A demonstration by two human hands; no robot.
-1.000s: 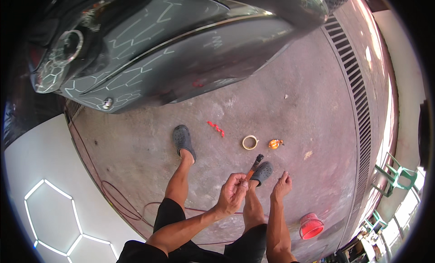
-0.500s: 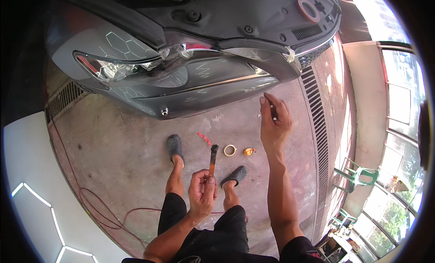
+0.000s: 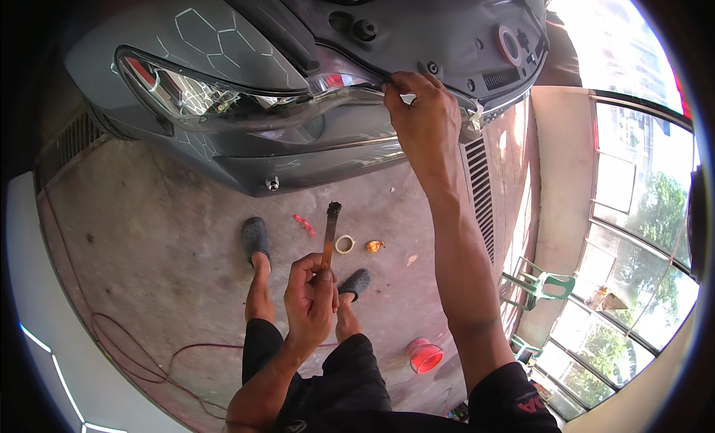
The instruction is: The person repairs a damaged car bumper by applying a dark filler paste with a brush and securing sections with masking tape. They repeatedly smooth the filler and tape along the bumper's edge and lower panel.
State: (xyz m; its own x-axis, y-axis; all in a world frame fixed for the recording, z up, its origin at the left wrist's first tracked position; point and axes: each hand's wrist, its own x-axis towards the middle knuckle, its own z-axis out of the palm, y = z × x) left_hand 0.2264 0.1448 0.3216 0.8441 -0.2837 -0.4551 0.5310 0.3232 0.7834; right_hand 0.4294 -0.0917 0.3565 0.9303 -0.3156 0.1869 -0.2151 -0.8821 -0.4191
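Note:
A slim brush (image 3: 329, 235) with an orange-brown handle and a ragged black tip stands upright in my left hand (image 3: 309, 302). The thumb and fingers are closed around its lower end, above the floor. My right hand (image 3: 428, 127) reaches to the front of a grey car (image 3: 298, 161), its thumb and forefinger pinched at the seam below the dark plastic cover (image 3: 417, 30). Whatever sits between those fingertips is too small or hidden to make out. To the left of that hand is the car's clear headlight (image 3: 201, 90).
On the floor lie a tape roll (image 3: 344, 244), a small orange item (image 3: 375, 246) and a red strip (image 3: 304, 224). A red bucket (image 3: 425, 355) stands near my right forearm. A hose (image 3: 194, 349) crosses the left floor. Another tape roll (image 3: 509, 45) rests on the cover.
My right hand has moved forward from above the floor to the car's front seam. The left hand still holds the brush upright. A red bucket has come into view.

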